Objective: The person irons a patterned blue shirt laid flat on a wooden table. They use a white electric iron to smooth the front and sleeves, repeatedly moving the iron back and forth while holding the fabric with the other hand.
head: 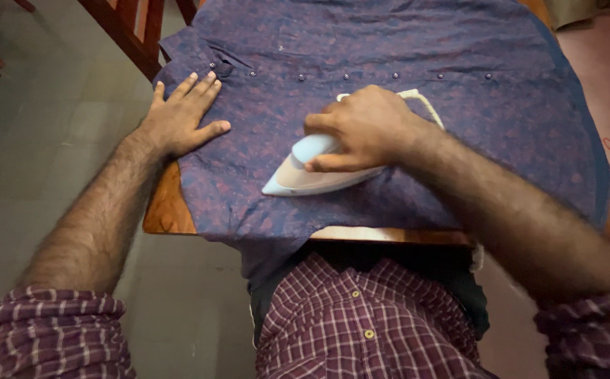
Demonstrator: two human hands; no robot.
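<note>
On the wooden table [168,210], a purple patterned shirt [403,63] is being pressed flat. The pale blue iron [312,172] is being gripped by its handle in the closed right hand [364,130], its soleplate resting on the cloth near the front edge. The left hand [178,116] is being laid open and flat on the fabric beside the collar, gripping nothing. Judged from this, smoothing is in hand; continued passes are calling for steady cloth tension. Grey floor tiles [52,105] and wooden chair legs [126,31] are being noted beyond.
</note>
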